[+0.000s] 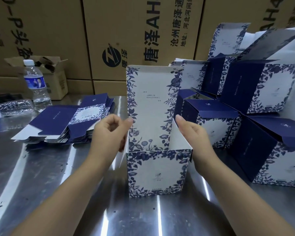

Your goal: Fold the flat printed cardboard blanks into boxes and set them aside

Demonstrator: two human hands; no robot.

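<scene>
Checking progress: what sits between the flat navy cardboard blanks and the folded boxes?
Head view: an open blue-and-white floral cardboard box, its lid upright.

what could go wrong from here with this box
1. The box stands on a shiny metal table; uneven pushes from the left hand and right hand at its sides could slide or skew it.
2. The finished boxes are piled loosely close beside it; a bump might topple them.
</scene>
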